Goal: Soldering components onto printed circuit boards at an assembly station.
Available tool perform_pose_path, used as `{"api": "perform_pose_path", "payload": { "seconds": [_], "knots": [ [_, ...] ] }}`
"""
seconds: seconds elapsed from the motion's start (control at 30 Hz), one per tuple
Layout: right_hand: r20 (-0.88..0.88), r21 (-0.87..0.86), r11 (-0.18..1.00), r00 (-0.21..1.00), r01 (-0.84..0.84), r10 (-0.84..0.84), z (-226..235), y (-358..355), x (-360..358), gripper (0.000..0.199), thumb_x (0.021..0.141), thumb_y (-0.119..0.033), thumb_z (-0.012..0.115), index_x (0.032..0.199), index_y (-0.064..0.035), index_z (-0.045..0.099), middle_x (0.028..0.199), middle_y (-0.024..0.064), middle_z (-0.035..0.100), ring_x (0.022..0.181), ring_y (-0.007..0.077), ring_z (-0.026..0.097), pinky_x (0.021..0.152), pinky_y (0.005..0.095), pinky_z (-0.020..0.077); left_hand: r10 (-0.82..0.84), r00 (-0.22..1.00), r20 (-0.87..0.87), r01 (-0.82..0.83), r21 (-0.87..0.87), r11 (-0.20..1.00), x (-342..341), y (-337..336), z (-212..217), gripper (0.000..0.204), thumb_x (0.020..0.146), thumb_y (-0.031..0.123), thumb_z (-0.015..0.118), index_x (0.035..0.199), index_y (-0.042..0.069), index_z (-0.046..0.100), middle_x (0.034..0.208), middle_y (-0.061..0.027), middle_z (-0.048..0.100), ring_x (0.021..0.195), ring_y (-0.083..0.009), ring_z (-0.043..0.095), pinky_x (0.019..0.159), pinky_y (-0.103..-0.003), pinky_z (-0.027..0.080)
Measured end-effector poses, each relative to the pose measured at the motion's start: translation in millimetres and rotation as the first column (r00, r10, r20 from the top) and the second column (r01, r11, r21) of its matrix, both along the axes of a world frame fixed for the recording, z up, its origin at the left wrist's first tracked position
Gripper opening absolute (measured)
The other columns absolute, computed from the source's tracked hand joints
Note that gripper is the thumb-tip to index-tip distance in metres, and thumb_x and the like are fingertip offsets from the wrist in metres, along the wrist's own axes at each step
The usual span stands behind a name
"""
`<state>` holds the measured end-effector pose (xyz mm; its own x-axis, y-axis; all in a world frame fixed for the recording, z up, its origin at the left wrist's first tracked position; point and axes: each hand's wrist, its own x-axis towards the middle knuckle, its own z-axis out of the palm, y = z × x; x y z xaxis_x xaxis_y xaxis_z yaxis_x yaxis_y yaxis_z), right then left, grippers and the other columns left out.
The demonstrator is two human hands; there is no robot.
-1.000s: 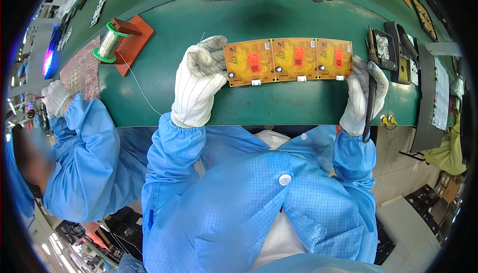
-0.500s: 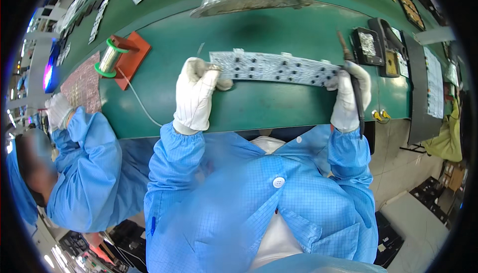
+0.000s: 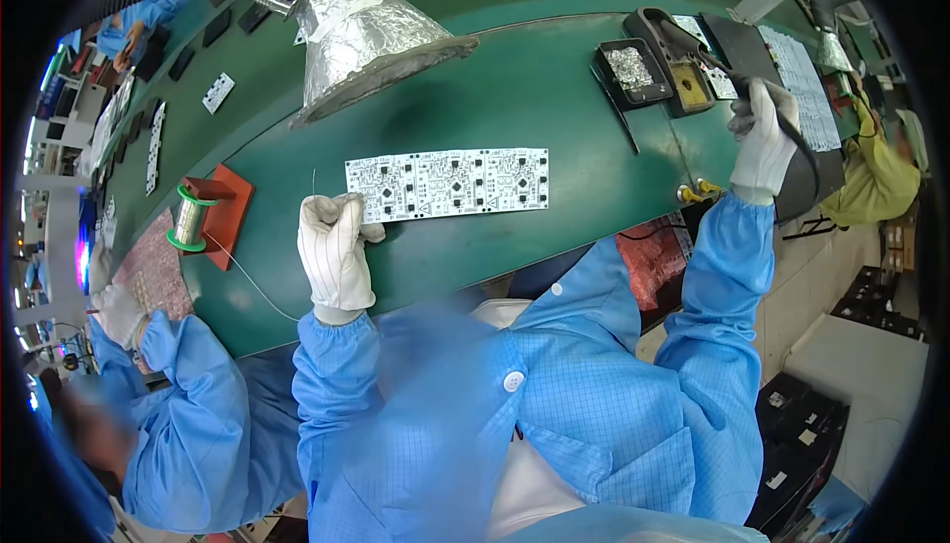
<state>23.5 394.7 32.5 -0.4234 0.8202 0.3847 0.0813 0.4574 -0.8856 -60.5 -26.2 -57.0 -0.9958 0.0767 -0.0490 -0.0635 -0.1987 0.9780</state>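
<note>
A white circuit board panel (image 3: pixel 450 187) with black components lies flat on the green bench in front of me. My white-gloved left hand (image 3: pixel 336 256) is closed at its near left corner. A thin end of solder wire (image 3: pixel 315 183) sticks up from those fingers; more wire runs from the spool (image 3: pixel 190 218) toward my wrist. Off to the right, my gloved right hand (image 3: pixel 768 142) is closed round a soldering iron (image 3: pixel 727 70), its front end at the black iron stand (image 3: pixel 673 43). The iron's tip is hidden. Its cable hangs past my wrist.
A foil-covered fume hood (image 3: pixel 366 43) hangs beyond the panel. A black tray of metal bits (image 3: pixel 630 68) stands beside the iron stand. The spool sits on a red-brown holder (image 3: pixel 233 216). At left, a co-worker's gloved hand (image 3: pixel 119 315) is near pink bubble wrap (image 3: pixel 156 266).
The panel has gone from tilted between both hands to flat on the bench. My right hand has let go of it and moved right with the iron to the stand. The view has turned rightward.
</note>
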Motion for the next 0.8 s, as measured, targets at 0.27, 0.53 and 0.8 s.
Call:
{"api": "perform_pose_path", "payload": {
  "seconds": [0.27,0.53,0.8],
  "knots": [
    [0.047,-0.127,0.983,0.989,-0.133,0.14,-31.4,49.8,-44.1,0.04,0.088,-0.033,0.069,0.108,0.0007,0.065,0.08,0.0059,0.065,0.065,0.0102,0.058,0.06,0.0241,0.0452,-0.043,0.996,0.074,0.022,0.263,0.965,17.3,1.5,4.6,0.026,0.092,0.013,0.066,0.096,0.009,0.04,0.091,-0.0112,0.06,0.065,-0.0175,0.058,0.061,-0.031,0.048],
    [-0.312,-0.536,0.634,0.829,-0.557,0.465,-67.9,-44.9,-8.2,0.053,0.101,-0.038,0.049,0.133,0.0039,0.045,0.094,0.0131,0.068,0.076,0.0151,0.065,0.059,0.024,0.0509,0.004,0.999,0.038,-0.014,0.269,0.963,31.5,-7.0,21.0,0.022,0.093,0.009,0.062,0.095,0.011,0.041,0.092,-0.0087,0.059,0.066,-0.017,0.058,0.06,-0.03,0.049],
    [-0.411,-0.698,0.002,0.403,-0.716,0.818,-36.0,-158.4,11.4,0.046,0.095,-0.035,0.056,0.11,0.0087,0.056,0.08,0.0202,0.068,0.055,0.0262,0.066,0.046,0.032,0.0532,-0.043,0.997,0.069,0.0,0.525,0.851,38.1,-7.3,14.6,0.022,0.094,0.032,0.063,0.101,0.016,0.05,0.098,-0.004,0.062,0.073,-0.015,0.057,0.057,-0.029,0.044]
  ]
}}
